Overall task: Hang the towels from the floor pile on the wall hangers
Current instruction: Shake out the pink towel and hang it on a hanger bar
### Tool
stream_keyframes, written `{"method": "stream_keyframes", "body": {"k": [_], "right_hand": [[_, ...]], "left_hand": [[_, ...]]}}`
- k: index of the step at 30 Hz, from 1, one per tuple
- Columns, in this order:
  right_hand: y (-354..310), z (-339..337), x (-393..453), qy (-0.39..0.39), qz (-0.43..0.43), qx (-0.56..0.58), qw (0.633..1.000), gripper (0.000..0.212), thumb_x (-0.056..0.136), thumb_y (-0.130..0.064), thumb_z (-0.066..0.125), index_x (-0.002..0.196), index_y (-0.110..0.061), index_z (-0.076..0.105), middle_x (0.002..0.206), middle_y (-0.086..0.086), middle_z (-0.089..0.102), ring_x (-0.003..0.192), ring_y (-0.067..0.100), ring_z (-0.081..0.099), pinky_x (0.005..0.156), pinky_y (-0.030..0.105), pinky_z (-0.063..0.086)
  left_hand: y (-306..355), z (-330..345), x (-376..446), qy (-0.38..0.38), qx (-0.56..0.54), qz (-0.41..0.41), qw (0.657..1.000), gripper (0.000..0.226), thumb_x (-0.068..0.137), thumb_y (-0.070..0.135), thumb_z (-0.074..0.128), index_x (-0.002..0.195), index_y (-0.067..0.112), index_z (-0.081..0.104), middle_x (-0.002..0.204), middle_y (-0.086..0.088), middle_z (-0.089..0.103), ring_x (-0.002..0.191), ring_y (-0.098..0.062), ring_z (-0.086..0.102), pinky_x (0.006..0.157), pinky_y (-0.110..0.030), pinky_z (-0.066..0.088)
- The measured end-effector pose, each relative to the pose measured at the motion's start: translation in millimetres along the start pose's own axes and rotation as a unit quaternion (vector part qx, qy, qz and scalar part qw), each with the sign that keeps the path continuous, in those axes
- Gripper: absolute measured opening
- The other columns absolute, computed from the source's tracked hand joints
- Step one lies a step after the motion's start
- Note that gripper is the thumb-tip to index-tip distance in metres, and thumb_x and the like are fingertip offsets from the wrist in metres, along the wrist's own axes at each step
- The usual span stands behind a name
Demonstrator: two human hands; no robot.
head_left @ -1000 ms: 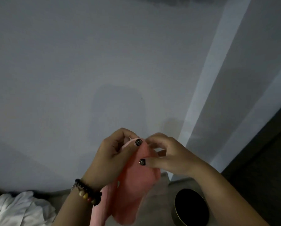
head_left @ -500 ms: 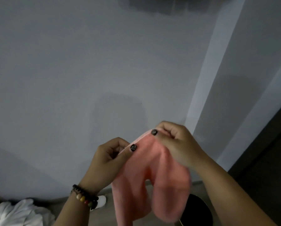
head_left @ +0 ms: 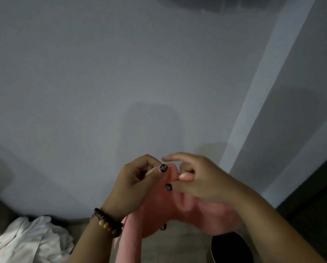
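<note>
A pink towel (head_left: 158, 209) hangs between both hands in front of a plain grey wall (head_left: 102, 82). The left hand (head_left: 134, 185) pinches its upper edge, thumb pressed on the cloth against curled fingers. Just to the right of it, the right hand (head_left: 198, 179) grips the same edge: its thumb lies across the front of the fabric and a fold is tucked under its middle fingers, while the index finger sticks out straight above the towel, touching nothing. The two hands almost meet at the towel's top. From there the cloth drops below and behind both wrists, one strip running down under the left forearm.

A beaded bracelet (head_left: 107, 223) circles the left wrist. No writing or label can be read anywhere.

Below and left of the left hand a white towel pile (head_left: 29, 242) lies on the floor (head_left: 177, 247) against the wall's foot. Below the right forearm sits a round black bin (head_left: 231, 249). Right of the right hand a pale wall corner (head_left: 263, 95) rises, with a dark door edge (head_left: 314, 194) beyond. Above both hands the wall is bare up to a dark smudge at the top edge.
</note>
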State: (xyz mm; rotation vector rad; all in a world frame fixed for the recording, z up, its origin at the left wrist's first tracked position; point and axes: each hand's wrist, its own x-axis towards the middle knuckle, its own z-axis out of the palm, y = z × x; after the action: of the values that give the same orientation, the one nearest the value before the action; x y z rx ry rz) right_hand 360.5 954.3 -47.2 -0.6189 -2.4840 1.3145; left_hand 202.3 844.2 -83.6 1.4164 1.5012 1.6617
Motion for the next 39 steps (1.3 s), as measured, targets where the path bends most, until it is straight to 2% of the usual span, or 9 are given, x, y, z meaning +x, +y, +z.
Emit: {"method": "stream_keyframes", "body": {"k": [2,4,13,16,21,24,29,34,39], "right_hand": [[3,11,5,0.009,-0.010,-0.005,1.000,0.010,0.082,-0.028,0.073,0.084,-0.026,0.063,0.063,0.002,0.056,0.059,0.016,0.050,0.062,0.033,0.045],[11,9,9,0.065,-0.032,-0.024,0.997,0.021,0.084,-0.030,0.067,0.070,-0.019,0.055,0.060,-0.006,0.049,0.058,0.006,0.044,0.060,0.029,0.038],[34,-56,5,0.350,0.015,-0.065,0.934,0.030,0.084,-0.030,0.065,0.066,-0.008,0.055,0.053,-0.005,0.046,0.053,0.007,0.043,0.053,0.020,0.033],[31,-56,5,0.243,0.034,-0.113,0.963,0.017,0.074,-0.032,0.072,0.085,-0.020,0.064,0.067,-0.005,0.061,0.063,0.006,0.054,0.059,0.016,0.039],[18,-12,14,-0.043,0.018,-0.083,0.995,0.071,0.078,-0.019,0.075,0.132,-0.051,0.042,0.064,-0.018,0.057,0.059,-0.003,0.053,0.062,0.015,0.045],[16,11,26,-0.076,-0.039,-0.061,0.994,0.045,0.083,-0.015,0.069,0.118,-0.039,0.057,0.082,-0.012,0.066,0.075,-0.002,0.062,0.070,0.023,0.052],[19,8,35,0.053,-0.073,-0.047,0.995,0.014,0.084,-0.012,0.066,0.074,-0.020,0.063,0.069,-0.006,0.063,0.065,-0.003,0.053,0.063,0.018,0.040],[27,-18,38,0.226,-0.043,-0.053,0.972,0.010,0.073,-0.028,0.061,0.065,-0.022,0.059,0.063,-0.014,0.061,0.063,-0.005,0.053,0.063,0.015,0.038],[34,-42,34,0.350,0.027,-0.096,0.932,0.012,0.084,-0.016,0.064,0.074,-0.012,0.063,0.068,-0.005,0.061,0.067,0.006,0.051,0.060,0.018,0.036]], "left_hand": [[2,4,3,-0.007,-0.011,0.015,1.000,0.016,0.084,0.030,0.068,0.077,0.016,0.066,0.062,-0.006,0.060,0.057,-0.011,0.052,0.054,-0.021,0.041],[-2,3,4,-0.003,0.004,0.007,1.000,0.020,0.079,0.036,0.071,0.077,0.017,0.068,0.062,-0.007,0.060,0.057,-0.012,0.051,0.053,-0.023,0.040],[-35,-9,-2,0.028,0.084,-0.091,0.992,0.038,0.066,0.055,0.070,0.068,0.017,0.068,0.066,-0.007,0.062,0.059,-0.007,0.052,0.055,-0.023,0.041],[-30,-7,-1,0.024,0.070,-0.084,0.994,0.035,0.067,0.052,0.070,0.071,0.018,0.068,0.070,-0.007,0.066,0.062,-0.011,0.060,0.058,-0.025,0.048],[-11,-1,2,-0.035,0.065,-0.045,0.996,0.016,0.077,0.030,0.081,0.081,0.016,0.072,0.081,-0.004,0.073,0.074,-0.015,0.070,0.068,-0.023,0.054],[-1,-2,0,-0.053,0.030,-0.050,0.997,0.015,0.078,0.022,0.080,0.083,0.010,0.071,0.078,-0.011,0.072,0.071,-0.026,0.070,0.066,-0.033,0.057],[-4,-22,-7,0.020,0.094,-0.040,0.995,0.036,0.069,0.054,0.076,0.084,0.022,0.069,0.075,-0.021,0.065,0.070,-0.045,0.059,0.062,-0.054,0.050],[-17,-35,-16,0.056,0.133,-0.071,0.987,0.031,0.071,0.052,0.068,0.079,0.023,0.068,0.072,-0.011,0.064,0.063,-0.032,0.058,0.057,-0.044,0.050],[-34,-45,-20,0.055,0.189,-0.110,0.974,0.022,0.078,0.047,0.063,0.076,0.026,0.066,0.069,0.001,0.064,0.062,-0.005,0.055,0.059,-0.023,0.044]]}}
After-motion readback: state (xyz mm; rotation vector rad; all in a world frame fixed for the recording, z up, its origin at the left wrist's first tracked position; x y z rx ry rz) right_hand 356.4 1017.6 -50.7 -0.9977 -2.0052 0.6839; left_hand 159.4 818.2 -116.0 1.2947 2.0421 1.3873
